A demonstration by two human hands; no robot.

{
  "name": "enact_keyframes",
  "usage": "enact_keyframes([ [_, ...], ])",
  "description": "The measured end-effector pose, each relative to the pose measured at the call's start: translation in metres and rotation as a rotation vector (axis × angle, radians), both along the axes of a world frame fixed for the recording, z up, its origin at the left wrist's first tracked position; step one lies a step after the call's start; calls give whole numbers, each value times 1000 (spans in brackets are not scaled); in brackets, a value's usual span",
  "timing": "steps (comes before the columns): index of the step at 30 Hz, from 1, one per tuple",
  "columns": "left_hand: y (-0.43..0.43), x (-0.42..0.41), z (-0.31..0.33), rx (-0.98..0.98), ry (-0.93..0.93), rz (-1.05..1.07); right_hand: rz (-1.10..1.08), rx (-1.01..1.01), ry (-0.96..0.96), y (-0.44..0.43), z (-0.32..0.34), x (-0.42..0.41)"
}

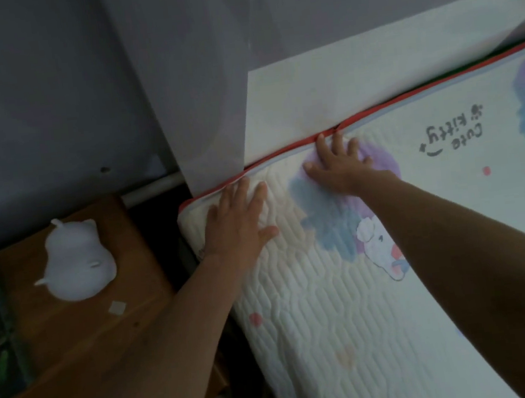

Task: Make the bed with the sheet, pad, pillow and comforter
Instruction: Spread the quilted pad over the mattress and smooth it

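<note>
**A:** What is nearest, next to the pad?

**B:** Left of the pad (332,305), across a dark gap, stands a wooden table (84,343). A white cat-shaped figure (77,262) sits on it, with a small pale square scrap (116,307) on the near side of the figure (what the scrap is, I cannot tell).

**A:** And the pad itself?

**B:** It lies flat. It is quilted white, printed with blue and purple cartoon patches, and the words "Cute kitty" read upside down toward its far side.

**A:** The hands?

**B:** The left forearm crosses the gap and the right one crosses the pad. The left hand (237,221) lies palm down on the pad's far left corner, fingers straight and spread, gripping nothing. The right hand (339,164) is just beside it, farther along the pad's far edge. It is also flat and splayed wide, with its fingertips at that edge.

**A:** Beyond the pad?

**B:** A red strip (282,152) runs along the pad's far side. Behind it a white panel (340,91) stands upright, meeting the strip. A sheer fabric (198,108) hangs down past the pad's far left corner and overlaps the panel's left end. A grey wall (30,94) rises behind everything.
</note>
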State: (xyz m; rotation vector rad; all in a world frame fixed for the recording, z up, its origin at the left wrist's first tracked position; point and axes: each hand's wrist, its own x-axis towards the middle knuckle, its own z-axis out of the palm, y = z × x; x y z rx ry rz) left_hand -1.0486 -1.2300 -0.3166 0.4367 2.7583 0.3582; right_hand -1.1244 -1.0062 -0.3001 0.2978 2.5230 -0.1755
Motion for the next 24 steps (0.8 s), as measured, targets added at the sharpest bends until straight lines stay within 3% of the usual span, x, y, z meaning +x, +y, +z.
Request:
enact_keyframes([
  [7,12,-18,35,-51,-72,-43,23,-185,155,30,40,10],
  [13,78,-33,91,145,-8,-295,-1,-60,173,88,107,51],
  [19,178,-28,136,369,-59,-428,-99,50,243,186,156,97],
  [24,251,-20,143,376,24,-537,-224,83,270,263,175,144],
])
